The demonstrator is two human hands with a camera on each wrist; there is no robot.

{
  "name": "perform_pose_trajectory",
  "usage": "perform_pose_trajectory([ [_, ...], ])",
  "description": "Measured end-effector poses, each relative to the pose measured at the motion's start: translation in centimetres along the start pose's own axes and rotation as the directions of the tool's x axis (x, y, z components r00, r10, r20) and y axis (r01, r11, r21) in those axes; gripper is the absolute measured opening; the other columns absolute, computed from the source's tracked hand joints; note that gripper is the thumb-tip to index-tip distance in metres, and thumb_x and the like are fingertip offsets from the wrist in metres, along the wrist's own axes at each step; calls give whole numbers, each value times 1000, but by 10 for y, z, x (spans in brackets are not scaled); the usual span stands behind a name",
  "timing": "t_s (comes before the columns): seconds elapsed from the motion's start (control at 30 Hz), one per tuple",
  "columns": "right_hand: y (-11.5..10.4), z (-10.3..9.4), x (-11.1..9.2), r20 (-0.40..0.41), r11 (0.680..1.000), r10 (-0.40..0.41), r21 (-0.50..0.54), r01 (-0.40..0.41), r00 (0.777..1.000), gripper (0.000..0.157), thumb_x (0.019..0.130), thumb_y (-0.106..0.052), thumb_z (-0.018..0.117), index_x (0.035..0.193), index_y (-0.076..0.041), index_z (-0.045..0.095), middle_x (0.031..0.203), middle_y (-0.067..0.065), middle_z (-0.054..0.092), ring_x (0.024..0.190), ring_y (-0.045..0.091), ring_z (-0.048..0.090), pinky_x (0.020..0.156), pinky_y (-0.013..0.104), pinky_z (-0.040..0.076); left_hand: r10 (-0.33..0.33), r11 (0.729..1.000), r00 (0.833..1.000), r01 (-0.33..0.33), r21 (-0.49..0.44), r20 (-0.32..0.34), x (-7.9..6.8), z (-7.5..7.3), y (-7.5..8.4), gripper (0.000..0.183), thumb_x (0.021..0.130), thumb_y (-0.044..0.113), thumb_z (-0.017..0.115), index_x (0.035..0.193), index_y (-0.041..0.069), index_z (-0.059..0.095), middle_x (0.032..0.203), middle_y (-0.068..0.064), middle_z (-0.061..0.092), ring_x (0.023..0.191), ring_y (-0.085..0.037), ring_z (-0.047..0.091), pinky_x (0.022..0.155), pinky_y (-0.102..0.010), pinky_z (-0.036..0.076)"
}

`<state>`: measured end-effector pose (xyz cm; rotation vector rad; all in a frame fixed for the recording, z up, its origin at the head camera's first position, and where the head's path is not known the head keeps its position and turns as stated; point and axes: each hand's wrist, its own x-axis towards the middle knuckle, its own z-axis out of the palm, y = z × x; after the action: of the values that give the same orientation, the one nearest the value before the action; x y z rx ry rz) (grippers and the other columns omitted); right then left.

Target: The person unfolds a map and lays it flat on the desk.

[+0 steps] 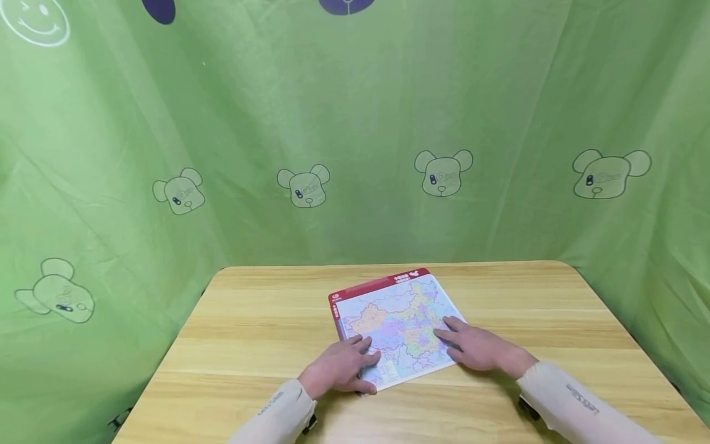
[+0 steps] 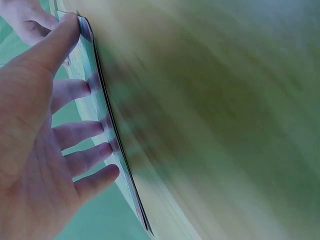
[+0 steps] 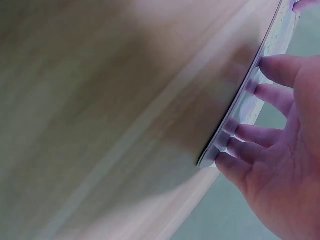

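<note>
A thin flat map sheet with a red border along its top and upper left lies slightly turned on the wooden table. My left hand rests on its lower left part, fingers spread over the printed surface and thumb by the bottom corner. On the opposite side, the fingertips of my right hand touch the map near its right edge. Both wrist views show the map's thin dark edge side-on; the fingertips of the left hand and of the right hand are on its glossy face, not curled round it.
The light wooden table extends on both sides of the map, with rounded far corners. A green curtain printed with bear heads hangs behind and along the sides. Pale sleeves cover the forearms.
</note>
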<state>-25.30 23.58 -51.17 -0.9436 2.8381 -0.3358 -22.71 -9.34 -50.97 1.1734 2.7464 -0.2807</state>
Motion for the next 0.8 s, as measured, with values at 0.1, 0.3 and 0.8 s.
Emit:
perform_pose_trajectory([
  [0.1, 1, 0, 0, -6, 1000, -14, -6, 14, 1000, 47, 97, -26, 51, 138, -4, 47, 144, 30, 30, 129, 47, 34, 102, 57, 34, 2, 1000, 1000, -2, -6, 3, 0, -1, 2, 76, 82, 73, 41, 145, 30, 40, 150, -8, 34, 135, -28, 35, 106, -36, 36],
  [0.3, 4, 0, 3, -22, 999, -34, -15, 34, 999, 47, 97, -25, 51, 138, -3, 48, 143, 32, 32, 128, 48, 35, 101, 57, 34, 27, 999, 999, -28, -23, -17, 0, 0, 6, 77, 82, 73, 41, 144, 28, 41, 150, -7, 33, 135, -28, 33, 106, -37, 36],
  [0.8, 8, 1, 8, -11, 1000, -14, -14, 14, 1000, 46, 98, -26, 50, 138, -5, 48, 144, 29, 32, 129, 46, 35, 103, 56, 34, 71, 997, 997, -70, 10, -33, -1, -6, 14, 76, 83, 72, 43, 144, 26, 42, 149, -7, 36, 134, -29, 36, 107, -35, 34],
])
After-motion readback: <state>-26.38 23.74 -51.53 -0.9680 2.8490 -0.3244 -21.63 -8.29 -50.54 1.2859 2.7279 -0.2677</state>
